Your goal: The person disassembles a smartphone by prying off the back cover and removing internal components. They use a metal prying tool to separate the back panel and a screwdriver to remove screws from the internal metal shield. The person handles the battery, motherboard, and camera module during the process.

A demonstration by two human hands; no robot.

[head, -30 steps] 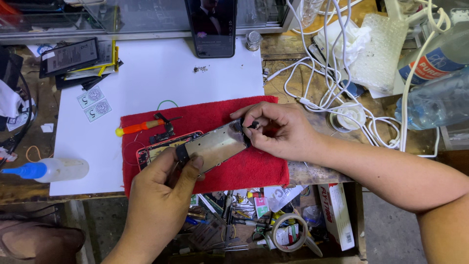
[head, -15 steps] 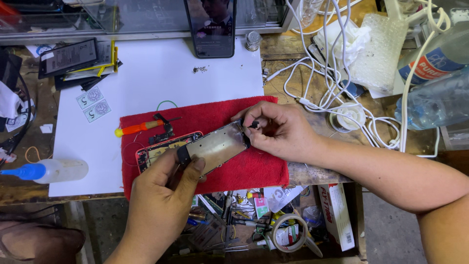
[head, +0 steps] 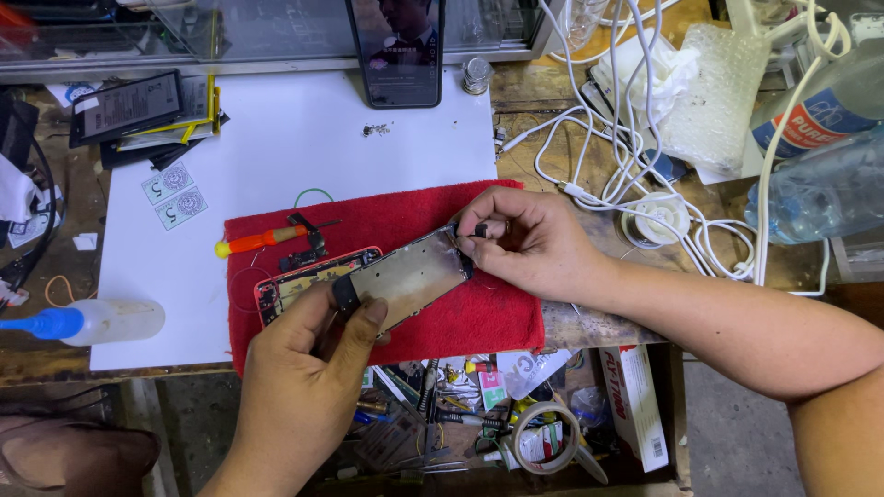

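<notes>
My left hand grips the near end of a detached phone screen panel, metal back side up, tilted over a red cloth. My right hand pinches the panel's far end, fingertips on a small black part at its corner. Under the panel lies an opened red phone body with its insides showing. An orange-handled screwdriver rests on the cloth to the left, beside a small black bracket.
A white sheet covers the bench, with tiny screws, a propped phone, a battery. A squeeze bottle lies left. White cables and water bottles crowd the right. An open drawer of tools sits below.
None of note: both hands stay on the screen panel, with only slight finger shifts at its far corner.
</notes>
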